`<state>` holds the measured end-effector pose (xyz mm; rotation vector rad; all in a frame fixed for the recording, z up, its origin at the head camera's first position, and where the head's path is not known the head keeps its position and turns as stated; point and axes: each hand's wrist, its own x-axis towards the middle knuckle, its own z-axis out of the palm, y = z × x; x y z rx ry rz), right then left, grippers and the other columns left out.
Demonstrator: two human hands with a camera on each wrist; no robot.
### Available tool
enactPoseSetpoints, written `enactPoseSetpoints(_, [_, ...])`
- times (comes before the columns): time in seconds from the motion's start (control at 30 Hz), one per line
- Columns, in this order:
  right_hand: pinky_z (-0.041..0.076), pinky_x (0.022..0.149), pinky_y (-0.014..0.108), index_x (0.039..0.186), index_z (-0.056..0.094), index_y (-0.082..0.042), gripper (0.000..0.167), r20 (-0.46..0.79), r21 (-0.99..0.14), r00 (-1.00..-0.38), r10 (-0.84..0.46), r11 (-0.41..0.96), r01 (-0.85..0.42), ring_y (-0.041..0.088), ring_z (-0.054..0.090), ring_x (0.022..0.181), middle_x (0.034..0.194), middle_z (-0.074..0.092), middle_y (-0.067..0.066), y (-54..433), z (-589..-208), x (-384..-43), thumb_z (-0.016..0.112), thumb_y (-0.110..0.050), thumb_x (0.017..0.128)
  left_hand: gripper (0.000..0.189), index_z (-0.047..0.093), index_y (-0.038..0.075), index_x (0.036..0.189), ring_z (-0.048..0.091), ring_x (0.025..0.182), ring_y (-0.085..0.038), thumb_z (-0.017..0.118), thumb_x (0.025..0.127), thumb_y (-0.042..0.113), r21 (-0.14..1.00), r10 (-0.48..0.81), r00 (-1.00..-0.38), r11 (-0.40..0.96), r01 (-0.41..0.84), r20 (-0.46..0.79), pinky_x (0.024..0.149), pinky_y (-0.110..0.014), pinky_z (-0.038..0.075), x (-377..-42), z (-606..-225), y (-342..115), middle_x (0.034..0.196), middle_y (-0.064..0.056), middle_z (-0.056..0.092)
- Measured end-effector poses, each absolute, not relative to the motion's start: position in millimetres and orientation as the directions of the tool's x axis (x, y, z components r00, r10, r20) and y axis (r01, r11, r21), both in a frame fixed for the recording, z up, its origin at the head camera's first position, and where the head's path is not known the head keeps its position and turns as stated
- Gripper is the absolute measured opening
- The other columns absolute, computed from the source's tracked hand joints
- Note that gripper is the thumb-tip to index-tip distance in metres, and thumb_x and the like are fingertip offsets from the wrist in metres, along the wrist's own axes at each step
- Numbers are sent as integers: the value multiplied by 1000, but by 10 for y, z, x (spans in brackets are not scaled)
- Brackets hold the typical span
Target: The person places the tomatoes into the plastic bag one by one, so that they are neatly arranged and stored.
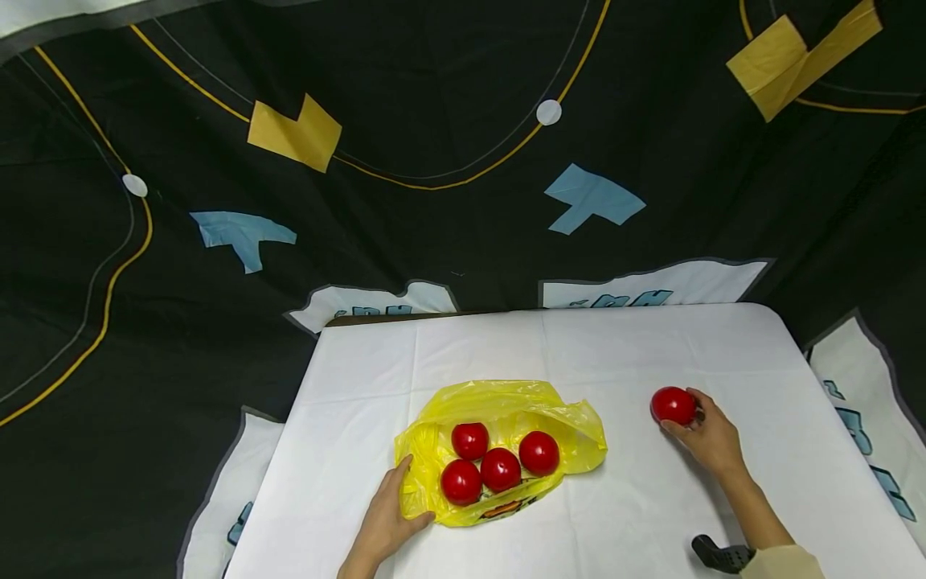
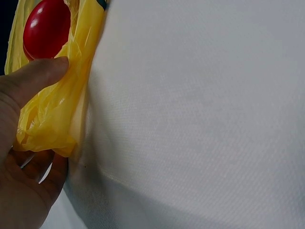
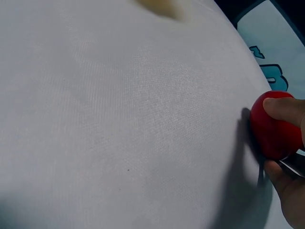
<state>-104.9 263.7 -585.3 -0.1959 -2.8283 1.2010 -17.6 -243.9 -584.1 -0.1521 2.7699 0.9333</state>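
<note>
A crinkled yellow plastic bag [image 1: 579, 438] lies on the white table with its mouth spread wide. Several shiny red balls [image 1: 500, 470] sit inside it, close together. My left hand [image 1: 387, 515] grips the bag's near left edge; in the left wrist view the thumb [image 2: 45, 76] lies over the plastic beside one ball [image 2: 46, 28], with the fingers underneath. Off to the right of the bag, my right hand [image 1: 712, 438] holds another red ball [image 1: 673, 405] between thumb and fingers. That ball [image 3: 274, 126] shows close over the table in the right wrist view, casting a shadow.
White cloth covers the table [image 1: 615, 515], which has rounded far corners. Behind it hangs a black curtain [image 1: 434, 241] with yellow, blue and white shapes. A black strap piece [image 1: 719, 555] sits at my right wrist beside a beige sleeve [image 1: 781, 563].
</note>
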Motion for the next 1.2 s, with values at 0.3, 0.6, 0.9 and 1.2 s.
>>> enactPoseSetpoints(0.3, [52,82,57,138,34,8,79,-48,-735,-988,148,665,136,51,52,108,127,45,38,2655,-5782,-970,73,-33,83,105,30,11,147,45,125,-34,87,63,37,591,-22,-974,791,-156,-227,105,-53,37,-176,-5843,-2437,135,-11,46])
enactPoseSetpoints(0.6, [57,72,50,138,38,6,81,-29,-740,-991,128,664,108,48,54,105,123,49,37,2587,-5601,-871,74,-39,82,105,30,12,148,45,125,-34,86,63,38,581,-28,-973,798,-161,-231,104,-54,37,-171,-5844,-2443,136,-11,45])
enactPoseSetpoints(0.9, [56,76,50,138,40,2,80,20,-758,-995,96,650,48,46,57,102,125,50,31,2477,-5408,-787,76,-38,79,105,30,12,147,44,125,-35,86,63,39,575,-31,-971,801,-167,-239,104,-54,37,-167,-5850,-2437,136,-11,45])
enactPoseSetpoints(1.2, [55,79,50,138,42,-1,78,42,-755,-998,40,656,-5,44,58,101,124,50,27,2382,-5193,-751,79,-33,77,104,30,11,147,45,124,-35,86,64,38,576,-21,-975,804,-149,-223,104,-54,37,-166,-5856,-2440,135,-11,45])
